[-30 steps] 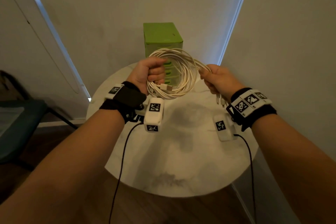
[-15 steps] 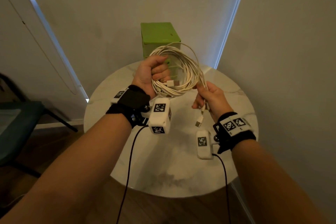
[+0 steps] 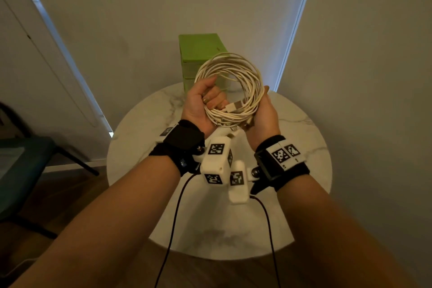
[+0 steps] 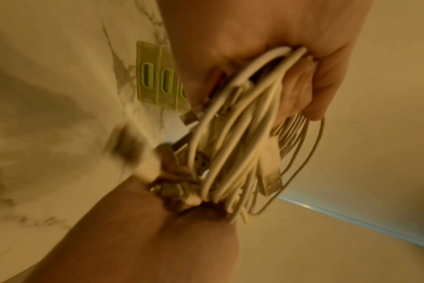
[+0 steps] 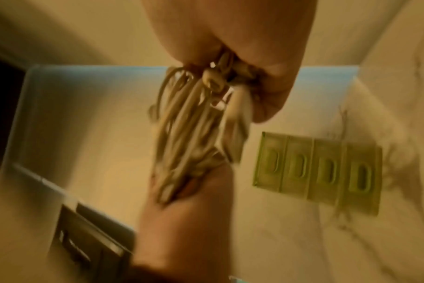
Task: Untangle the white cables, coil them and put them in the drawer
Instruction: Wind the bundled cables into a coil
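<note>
A coil of white cables (image 3: 243, 72) is held upright above the table, in front of the green drawer unit (image 3: 198, 51). My left hand (image 3: 207, 99) grips the coil's left side, fingers curled through the loop. My right hand (image 3: 265, 110) cups and holds the coil's lower right side, thumb up against the strands. A USB plug (image 3: 236, 106) lies across the loop's bottom. The left wrist view shows my left fingers (image 4: 300, 86) wrapped round the cables (image 4: 230, 134). The blurred right wrist view shows the cable bundle (image 5: 189, 134) squeezed under my right hand (image 5: 266, 86), with the drawers (image 5: 327, 172) all closed.
The round white marble table (image 3: 299, 152) lies under my hands, with the drawer unit standing at its far edge against the wall. A dark chair (image 3: 23, 163) stands at the left. Black leads (image 3: 173, 217) hang from the wrist cameras.
My right hand has moved left and up, bringing the loose cable ends onto the coil. Both hands now hold the coil close together, and it stands rounder and more upright.
</note>
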Demonstrator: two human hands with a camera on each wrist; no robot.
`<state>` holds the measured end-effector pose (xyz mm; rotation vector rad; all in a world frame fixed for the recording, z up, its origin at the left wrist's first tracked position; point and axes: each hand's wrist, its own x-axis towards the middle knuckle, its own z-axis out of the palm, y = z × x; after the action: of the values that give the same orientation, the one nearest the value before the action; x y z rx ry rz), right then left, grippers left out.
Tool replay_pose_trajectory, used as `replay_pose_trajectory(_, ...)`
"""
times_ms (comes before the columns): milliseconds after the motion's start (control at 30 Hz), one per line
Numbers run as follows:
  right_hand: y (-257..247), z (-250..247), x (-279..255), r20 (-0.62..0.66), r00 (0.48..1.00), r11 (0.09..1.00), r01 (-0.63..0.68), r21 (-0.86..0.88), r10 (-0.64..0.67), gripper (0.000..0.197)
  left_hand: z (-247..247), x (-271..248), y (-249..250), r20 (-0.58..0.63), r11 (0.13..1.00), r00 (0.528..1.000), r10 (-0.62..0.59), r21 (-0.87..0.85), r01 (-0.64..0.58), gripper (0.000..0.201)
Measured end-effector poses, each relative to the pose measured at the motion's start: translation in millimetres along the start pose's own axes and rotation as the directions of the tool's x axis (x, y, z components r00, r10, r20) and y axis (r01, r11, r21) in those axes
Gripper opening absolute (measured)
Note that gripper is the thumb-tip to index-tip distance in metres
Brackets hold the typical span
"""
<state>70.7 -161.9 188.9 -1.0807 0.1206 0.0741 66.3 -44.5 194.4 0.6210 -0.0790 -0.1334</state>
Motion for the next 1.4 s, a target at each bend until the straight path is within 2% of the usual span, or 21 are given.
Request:
replay_pose_trajectory(33,-1,1,-1,0.028,0.999,0.997,-0.039,0.063,0.037,0.046,1,-1,-2,-0.018,1.000,1.000,0.001,0.004,-0.001,0.058)
replay_pose_trajectory(100,-7,0,-1,0.095,0.994,0.995,-0.060,0.076,0.052,0.055,5,-3,-2,-0.043,1.000,0.999,-0.002,-0.022,0.001,0.063)
replay_pose_trajectory(200,-14,-1,-7,0.163,0.986,0.995,-0.058,0.079,0.044,0.053,9,1,4,-0.096,0.998,0.993,0.062,-0.005,-0.063,0.061)
replay_pose_trajectory(333,-10,-2,-13,0.197,0.980,0.972,-0.078,0.223,0.034,0.049,12,4,4,-0.118,0.992,0.986,0.118,0.053,-0.112,0.054)
replay_pose_trajectory(467,-12,1,-17,0.227,0.974,0.995,-0.039,0.095,0.016,0.048,14,-3,-4,-0.096,0.983,0.980,0.175,0.075,-0.168,0.048)
replay_pose_trajectory(600,-9,2,-17,0.233,0.969,0.985,-0.116,0.129,0.083,0.073,12,-1,-3,-0.073,0.964,0.980,0.186,0.205,-0.168,0.059)
replay_pose_trajectory(700,-11,-4,-16,0.230,0.973,0.983,-0.070,0.171,0.029,0.060,14,-1,-7,-0.056,0.909,0.982,0.179,0.390,-0.143,0.057)
replay_pose_trajectory(800,-14,-5,-20,0.225,0.974,0.990,0.003,0.139,-0.035,0.050,13,-1,-9,-0.041,0.859,0.985,0.166,0.497,-0.124,0.056)
replay_pose_trajectory(933,-4,-7,-12,0.157,0.985,0.992,0.051,0.115,-0.069,0.066,5,-9,-17,-0.041,0.812,0.995,0.093,0.582,-0.052,0.068)
replay_pose_trajectory(1000,5,-10,-7,0.133,0.990,0.990,0.019,0.137,-0.038,0.068,2,-16,-23,-0.043,0.816,0.999,0.033,0.578,-0.002,0.072)
replay_pose_trajectory(1133,26,-8,0,0.074,0.996,0.979,-0.061,0.195,0.047,0.054,-17,-17,-25,-0.074,0.838,0.995,-0.070,0.537,0.098,0.074)
replay_pose_trajectory(1200,36,-4,4,0.011,0.999,0.985,-0.045,0.168,0.043,0.042,-28,-18,-25,-0.092,0.812,0.991,-0.100,0.568,0.134,0.078)
replay_pose_trajectory(1267,44,-3,8,-0.079,0.995,0.992,-0.047,0.121,0.057,0.042,-39,-19,-26,-0.092,0.773,0.987,-0.135,0.614,0.162,0.083)
replay_pose_trajectory(1400,59,-8,26,-0.284,0.959,0.990,-0.043,-0.137,0.002,0.049,-56,-16,-28,-0.115,0.664,0.968,-0.221,0.709,0.236,0.046)
